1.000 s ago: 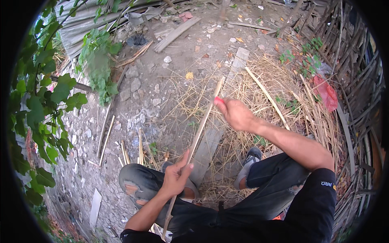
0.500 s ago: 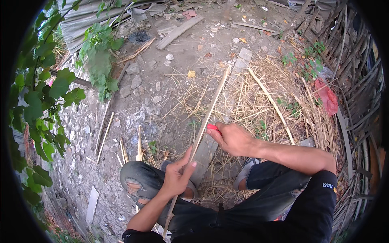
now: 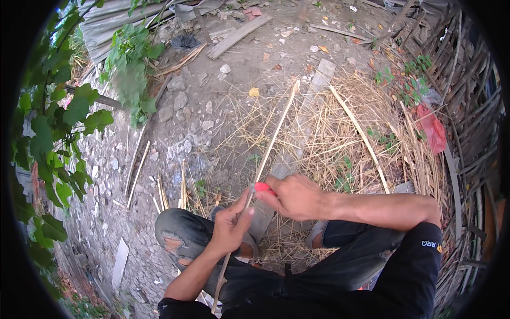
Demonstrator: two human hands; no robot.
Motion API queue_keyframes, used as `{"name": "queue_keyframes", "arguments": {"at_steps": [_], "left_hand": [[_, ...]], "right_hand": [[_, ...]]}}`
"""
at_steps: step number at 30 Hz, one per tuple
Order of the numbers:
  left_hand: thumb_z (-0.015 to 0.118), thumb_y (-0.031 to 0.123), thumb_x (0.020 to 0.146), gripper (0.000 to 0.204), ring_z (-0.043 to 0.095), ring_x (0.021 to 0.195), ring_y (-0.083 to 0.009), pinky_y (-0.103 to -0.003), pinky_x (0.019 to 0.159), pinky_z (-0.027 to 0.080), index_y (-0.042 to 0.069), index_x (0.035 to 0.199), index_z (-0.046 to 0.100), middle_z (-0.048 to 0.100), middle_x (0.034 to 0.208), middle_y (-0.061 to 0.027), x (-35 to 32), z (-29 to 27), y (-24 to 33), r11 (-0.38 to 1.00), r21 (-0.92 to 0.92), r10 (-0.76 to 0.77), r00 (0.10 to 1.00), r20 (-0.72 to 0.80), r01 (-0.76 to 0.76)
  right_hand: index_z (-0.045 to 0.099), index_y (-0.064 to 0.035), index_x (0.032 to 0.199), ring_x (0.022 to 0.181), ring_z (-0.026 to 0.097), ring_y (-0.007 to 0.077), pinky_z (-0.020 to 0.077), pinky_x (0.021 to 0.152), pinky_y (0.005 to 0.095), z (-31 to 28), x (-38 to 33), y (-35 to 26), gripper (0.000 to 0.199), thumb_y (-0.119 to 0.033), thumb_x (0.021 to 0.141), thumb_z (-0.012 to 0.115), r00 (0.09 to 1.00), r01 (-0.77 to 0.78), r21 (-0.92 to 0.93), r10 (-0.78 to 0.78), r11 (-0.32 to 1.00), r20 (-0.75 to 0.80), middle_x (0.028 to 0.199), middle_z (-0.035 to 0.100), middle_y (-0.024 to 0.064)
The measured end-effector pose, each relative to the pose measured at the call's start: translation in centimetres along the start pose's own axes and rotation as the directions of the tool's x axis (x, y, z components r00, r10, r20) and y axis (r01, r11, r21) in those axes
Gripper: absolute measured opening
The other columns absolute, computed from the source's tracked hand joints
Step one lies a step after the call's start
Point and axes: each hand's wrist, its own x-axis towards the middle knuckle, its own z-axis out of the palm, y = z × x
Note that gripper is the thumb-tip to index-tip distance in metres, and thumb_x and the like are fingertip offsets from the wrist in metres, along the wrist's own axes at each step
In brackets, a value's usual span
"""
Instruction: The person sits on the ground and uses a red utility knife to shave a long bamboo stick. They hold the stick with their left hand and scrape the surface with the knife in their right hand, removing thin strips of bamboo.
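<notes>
A long, thin wooden stick [image 3: 277,131], pale and stripped over its far part, slants away from me between my knees. My left hand [image 3: 228,229] is wrapped round its darker near part, beside my left knee. In my right hand [image 3: 298,196] is a red-handled knife [image 3: 262,186], held against the stick just beyond my left fingers. Its blade is mostly hidden at the stick. Beneath the stick a narrow grey board [image 3: 305,123] lies on the ground, strewn with straw-like shavings [image 3: 340,133].
Another pale stick [image 3: 361,135] rests on the shavings to the right. Several short sticks [image 3: 183,186] stand by my left knee. A plank [image 3: 240,36] lies at the back. Leafy vines [image 3: 50,143] hang at the left, and piled branches [image 3: 467,138] line the right beside a red plastic bag [image 3: 431,127].
My right hand has drawn the knife toward me along the stick, close to my left hand. The stick's far end has shifted slightly left. My left hand keeps its grip.
</notes>
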Motion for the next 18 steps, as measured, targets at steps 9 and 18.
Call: {"name": "queue_keyframes", "arguments": {"at_steps": [9, 18], "left_hand": [[0.052, 0.008, 0.106, 0.053, 0.032, 0.054, -0.0013, -0.022, 0.049, 0.027, 0.005, 0.157, 0.037, 0.037, 0.069, 0.0081, -0.4, -0.2, 0.5, 0.969, -0.241, -0.034, 0.996, 0.084, 0.054], [0.054, 0.008, 0.106, 0.052, 0.032, 0.055, -0.0015, -0.022, 0.049, 0.026, 0.004, 0.155, 0.039, 0.036, 0.069, 0.0082, -1.8, -0.1, 0.1, 0.976, -0.205, -0.048, 0.991, 0.124, 0.073]], "right_hand": [[0.062, 0.0015, 0.112, 0.07, 0.069, 0.0469, 0.0555, 0.066, 0.0545, -1.9, -0.1, -0.6, 0.051, -0.046, 0.106, 0.045, 0.999, 0.024, -0.142, -0.021, 0.99, 0.025, 0.071, 0.068, 0.024], [0.062, 0.0075, 0.109, 0.06, 0.068, 0.0367, 0.0555, 0.062, 0.047, -9.5, 1.7, 4.5, 0.058, -0.044, 0.11, 0.036, 0.928, -0.216, 0.028, 0.215, 0.976, -0.304, 0.064, 0.065, 0.0202]]}}
